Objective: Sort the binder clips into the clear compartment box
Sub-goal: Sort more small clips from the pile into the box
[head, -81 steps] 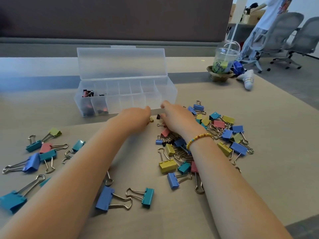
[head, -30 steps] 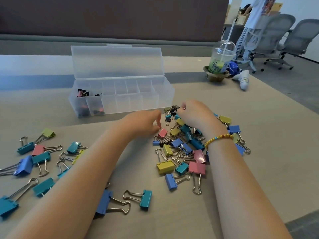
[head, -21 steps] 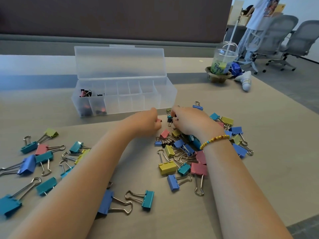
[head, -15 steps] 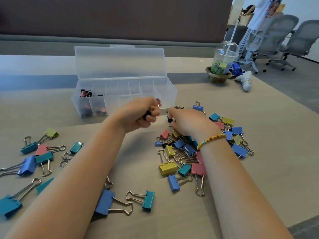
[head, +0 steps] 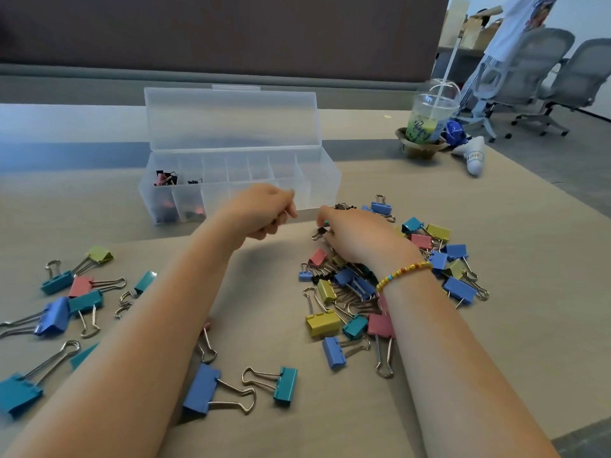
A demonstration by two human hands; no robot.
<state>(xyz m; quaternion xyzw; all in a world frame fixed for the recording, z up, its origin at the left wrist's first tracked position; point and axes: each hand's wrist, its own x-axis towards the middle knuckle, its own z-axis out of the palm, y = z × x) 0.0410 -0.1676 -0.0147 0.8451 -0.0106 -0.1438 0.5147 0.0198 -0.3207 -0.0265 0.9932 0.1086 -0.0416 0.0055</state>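
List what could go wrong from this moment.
The left hand, curled and raised near the clear box, may hold small clips; any could drop short of a compartment. The right hand digs in the tangled pile, so linked handles may drag extras. The iced drink could tip if bumped.

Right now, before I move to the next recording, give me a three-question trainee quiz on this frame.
1. True or false: the clear compartment box has its lid shut.
2. Which compartments already hold clips? A) the two leftmost B) the two rightmost C) the middle ones
3. Which wrist wears the beaded bracelet?

Key: 1 false, the lid stands open. 2 A. 3 right, as the right hand reaches into the pile of binder clips.
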